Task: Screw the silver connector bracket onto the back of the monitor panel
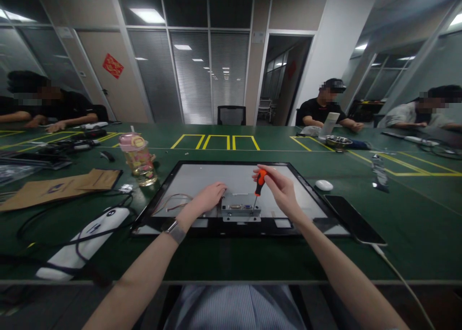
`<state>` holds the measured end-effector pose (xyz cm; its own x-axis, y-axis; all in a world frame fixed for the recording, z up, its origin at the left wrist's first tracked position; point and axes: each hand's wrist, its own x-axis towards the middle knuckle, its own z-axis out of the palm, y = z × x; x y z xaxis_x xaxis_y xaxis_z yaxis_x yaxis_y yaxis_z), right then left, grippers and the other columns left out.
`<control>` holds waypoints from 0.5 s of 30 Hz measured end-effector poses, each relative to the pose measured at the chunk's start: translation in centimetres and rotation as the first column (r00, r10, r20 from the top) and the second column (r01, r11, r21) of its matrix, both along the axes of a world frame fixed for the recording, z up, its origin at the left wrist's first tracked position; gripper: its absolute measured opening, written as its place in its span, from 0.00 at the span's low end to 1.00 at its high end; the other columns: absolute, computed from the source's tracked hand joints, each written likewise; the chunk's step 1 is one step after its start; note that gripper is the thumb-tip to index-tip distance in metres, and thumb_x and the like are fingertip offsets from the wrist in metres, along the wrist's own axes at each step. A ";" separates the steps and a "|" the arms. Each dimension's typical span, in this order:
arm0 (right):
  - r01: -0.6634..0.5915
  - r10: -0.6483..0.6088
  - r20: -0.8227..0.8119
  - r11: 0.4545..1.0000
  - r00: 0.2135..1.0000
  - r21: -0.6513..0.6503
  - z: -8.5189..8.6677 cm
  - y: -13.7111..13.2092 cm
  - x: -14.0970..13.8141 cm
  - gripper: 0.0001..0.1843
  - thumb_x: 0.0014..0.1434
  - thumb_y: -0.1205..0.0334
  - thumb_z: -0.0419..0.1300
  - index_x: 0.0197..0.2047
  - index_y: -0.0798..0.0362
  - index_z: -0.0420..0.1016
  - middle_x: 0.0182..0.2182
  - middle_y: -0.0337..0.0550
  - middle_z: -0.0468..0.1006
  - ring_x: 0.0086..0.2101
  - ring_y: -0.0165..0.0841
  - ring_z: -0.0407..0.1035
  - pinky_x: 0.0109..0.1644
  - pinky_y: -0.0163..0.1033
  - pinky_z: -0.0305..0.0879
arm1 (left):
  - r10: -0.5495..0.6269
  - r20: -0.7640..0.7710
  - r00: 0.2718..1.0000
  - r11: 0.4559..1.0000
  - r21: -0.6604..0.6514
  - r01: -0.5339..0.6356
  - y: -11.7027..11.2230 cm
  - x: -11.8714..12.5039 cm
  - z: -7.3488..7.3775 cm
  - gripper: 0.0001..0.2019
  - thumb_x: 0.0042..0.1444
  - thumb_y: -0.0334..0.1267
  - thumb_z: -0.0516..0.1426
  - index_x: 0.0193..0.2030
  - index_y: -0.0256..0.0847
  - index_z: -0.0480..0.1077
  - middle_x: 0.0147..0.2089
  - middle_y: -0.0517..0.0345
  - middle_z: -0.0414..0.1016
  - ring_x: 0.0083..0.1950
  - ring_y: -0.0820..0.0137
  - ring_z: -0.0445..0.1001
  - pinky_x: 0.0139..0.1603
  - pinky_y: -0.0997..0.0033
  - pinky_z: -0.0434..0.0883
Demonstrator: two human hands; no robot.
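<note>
A flat display panel (187,177) with a black frame lies face down or back up, I cannot tell which, in front of me. On its near middle sits a grey metal box (231,212) with video-type ports on the side toward me. My left hand (213,196) has its fingers against the box's left rear corner, fingertips partly hidden. My right hand (279,188) grips the orange and black handle of a screwdriver (258,182). The shaft points down, its tip at the box's right end. Thin wires (173,202) lie on the panel left of the box.
Left of the panel stand a drink bottle (139,159), a brown paper bag (61,188) and a white power strip (86,238) with black cables. At right lie a white earbud case (324,185) and a phone (353,219) on a cable. Several people sit across the green table (224,260).
</note>
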<state>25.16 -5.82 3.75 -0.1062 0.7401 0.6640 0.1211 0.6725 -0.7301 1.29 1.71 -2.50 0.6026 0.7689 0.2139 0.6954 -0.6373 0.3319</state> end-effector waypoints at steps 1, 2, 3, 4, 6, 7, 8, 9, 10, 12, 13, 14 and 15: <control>0.015 -0.015 -0.009 1.000 1.000 -0.003 -0.1 0.1 0.0 0.16 0.61 0.58 0.54 0.52 0.47 0.69 0.40 0.44 0.74 0.40 0.36 0.70 0.48 0.48 0.68 | 0.003 0.001 1.000 1.000 -0.001 -0.003 0.0 0.0 0.0 0.20 0.64 0.39 0.38 0.53 0.38 0.65 0.57 0.50 0.66 0.60 0.67 0.62 0.62 0.64 0.58; 0.047 -0.047 -0.015 0.999 0.999 0.011 -0.3 0.2 0.0 0.15 0.59 0.58 0.57 0.50 0.46 0.71 0.39 0.44 0.73 0.39 0.35 0.69 0.46 0.46 0.68 | 0.007 0.003 1.000 1.000 -0.003 -0.007 0.1 0.0 -0.1 0.20 0.64 0.39 0.38 0.53 0.38 0.65 0.57 0.50 0.66 0.60 0.67 0.62 0.62 0.64 0.58; 0.079 -0.078 -0.025 0.996 0.997 0.029 -0.4 0.3 0.0 0.14 0.57 0.58 0.59 0.47 0.46 0.73 0.38 0.43 0.72 0.38 0.35 0.69 0.44 0.44 0.69 | 0.011 0.005 1.000 1.000 -0.004 -0.011 0.1 0.0 -0.1 0.20 0.64 0.39 0.38 0.53 0.38 0.65 0.57 0.50 0.66 0.60 0.67 0.63 0.62 0.64 0.59; 0.106 -0.105 -0.031 0.993 0.994 0.047 -0.4 0.4 0.0 0.12 0.55 0.59 0.60 0.45 0.46 0.74 0.37 0.43 0.71 0.38 0.34 0.68 0.43 0.43 0.69 | 0.014 0.007 1.000 1.000 -0.006 -0.014 0.1 0.0 -0.1 0.20 0.64 0.39 0.38 0.53 0.39 0.65 0.57 0.50 0.66 0.59 0.67 0.63 0.62 0.64 0.59; 0.121 -0.119 -0.032 0.991 0.992 0.062 -0.3 0.3 0.0 0.10 0.57 0.58 0.59 0.43 0.46 0.75 0.39 0.43 0.70 0.39 0.35 0.68 0.44 0.43 0.69 | 0.018 0.011 1.000 1.000 -0.009 -0.018 0.1 0.0 0.0 0.19 0.64 0.39 0.39 0.52 0.39 0.66 0.57 0.50 0.66 0.59 0.67 0.64 0.61 0.64 0.59; 0.103 -0.102 -0.025 0.993 0.994 0.051 -0.2 0.2 0.0 0.11 0.59 0.58 0.57 0.44 0.46 0.74 0.41 0.44 0.70 0.40 0.35 0.68 0.45 0.44 0.69 | 0.019 0.014 1.000 1.000 -0.010 -0.019 0.0 0.0 0.0 0.19 0.64 0.39 0.39 0.52 0.39 0.66 0.57 0.50 0.66 0.59 0.67 0.64 0.61 0.64 0.60; 0.074 -0.073 -0.018 0.997 0.997 0.033 -0.1 0.1 0.0 0.12 0.61 0.57 0.54 0.46 0.47 0.73 0.43 0.45 0.70 0.41 0.36 0.69 0.46 0.45 0.68 | 0.022 0.016 1.000 1.000 -0.010 -0.021 0.0 0.0 0.0 0.19 0.64 0.39 0.39 0.52 0.39 0.66 0.57 0.50 0.66 0.59 0.67 0.64 0.61 0.64 0.60; 0.037 -0.037 -0.016 0.999 0.999 0.011 -0.1 0.0 0.0 0.14 0.62 0.57 0.51 0.49 0.47 0.72 0.44 0.46 0.71 0.41 0.36 0.70 0.47 0.47 0.68 | 0.024 0.018 1.000 1.000 -0.010 -0.024 0.0 0.0 0.0 0.19 0.64 0.39 0.39 0.52 0.39 0.66 0.57 0.50 0.66 0.59 0.67 0.64 0.61 0.64 0.60; 0.003 -0.004 -0.016 1.000 1.000 -0.010 0.0 0.0 0.0 0.15 0.63 0.57 0.50 0.51 0.47 0.70 0.44 0.46 0.71 0.41 0.36 0.70 0.47 0.48 0.68 | 0.026 0.021 0.999 1.000 -0.010 -0.025 0.0 0.0 0.1 0.19 0.64 0.39 0.39 0.52 0.39 0.66 0.57 0.51 0.66 0.59 0.67 0.64 0.61 0.64 0.59; -0.014 0.014 -0.016 1.000 1.000 -0.023 -0.1 0.0 -0.1 0.16 0.62 0.57 0.52 0.52 0.46 0.69 0.41 0.45 0.73 0.39 0.36 0.71 0.46 0.48 0.69 | 0.027 0.024 0.999 1.000 -0.011 -0.027 0.0 0.0 0.0 0.19 0.64 0.39 0.39 0.52 0.39 0.66 0.57 0.51 0.66 0.59 0.67 0.64 0.61 0.64 0.60; 0.006 -0.006 -0.016 1.000 1.000 -0.012 -0.2 0.1 -0.1 0.16 0.60 0.57 0.55 0.51 0.46 0.70 0.40 0.44 0.73 0.38 0.35 0.71 0.45 0.46 0.69 | 0.027 0.025 0.999 1.000 -0.012 -0.026 0.0 0.0 0.0 0.19 0.64 0.39 0.39 0.52 0.40 0.66 0.57 0.51 0.66 0.58 0.67 0.64 0.61 0.64 0.60; 0.037 -0.037 -0.020 0.999 0.999 0.009 -0.3 0.1 -0.1 0.14 0.58 0.58 0.57 0.49 0.46 0.72 0.38 0.43 0.72 0.37 0.34 0.70 0.44 0.45 0.69 | 0.025 0.026 0.999 1.000 -0.012 -0.025 0.0 0.0 0.0 0.19 0.64 0.39 0.39 0.52 0.40 0.66 0.57 0.51 0.66 0.58 0.67 0.64 0.61 0.64 0.60; 0.068 -0.067 -0.023 0.997 0.997 0.030 -0.3 0.2 -0.1 0.13 0.57 0.58 0.59 0.46 0.46 0.73 0.37 0.42 0.71 0.36 0.33 0.69 0.43 0.43 0.69 | 0.024 0.027 0.999 1.000 -0.012 -0.024 0.1 0.0 -0.1 0.19 0.64 0.40 0.39 0.52 0.40 0.66 0.56 0.52 0.67 0.58 0.67 0.64 0.61 0.64 0.60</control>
<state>25.06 -5.63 3.45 -0.0419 0.7242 0.6883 0.1517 0.6856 -0.7120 1.30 1.77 -2.57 0.5780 0.7855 0.2209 0.7008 -0.6166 0.3587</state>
